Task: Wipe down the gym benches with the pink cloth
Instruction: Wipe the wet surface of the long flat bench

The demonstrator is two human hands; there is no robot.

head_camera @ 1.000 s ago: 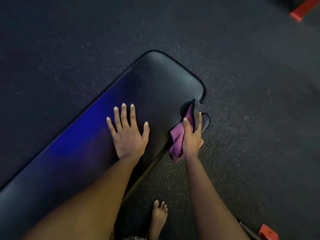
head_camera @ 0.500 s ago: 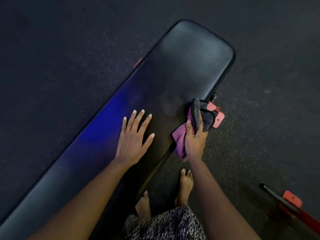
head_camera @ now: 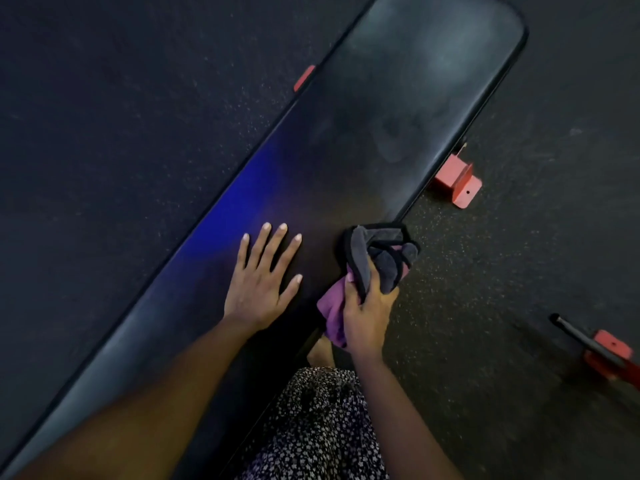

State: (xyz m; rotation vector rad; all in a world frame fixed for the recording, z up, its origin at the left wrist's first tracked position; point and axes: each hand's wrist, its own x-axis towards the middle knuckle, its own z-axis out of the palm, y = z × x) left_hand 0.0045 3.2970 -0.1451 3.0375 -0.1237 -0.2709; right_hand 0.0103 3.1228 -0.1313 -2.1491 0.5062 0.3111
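A long black padded gym bench [head_camera: 398, 109] runs diagonally from the lower left to the upper right. My left hand [head_camera: 263, 282] lies flat on its pad with fingers spread. My right hand [head_camera: 367, 317] grips a bunched cloth [head_camera: 377, 261], pink on one side and grey on the other, at the bench's right edge. The cloth hangs partly over that edge.
Red bench feet show at the right side [head_camera: 457, 183] and the left side [head_camera: 304, 77] of the bench. Another red foot with a black bar [head_camera: 602, 351] lies on the dark speckled floor at the right. My patterned skirt [head_camera: 322, 427] and a bare foot are below.
My right hand has slid the cloth back along the bench's right edge, away from the rounded end. My left hand shifted back too. The camera view has moved back along the bench.
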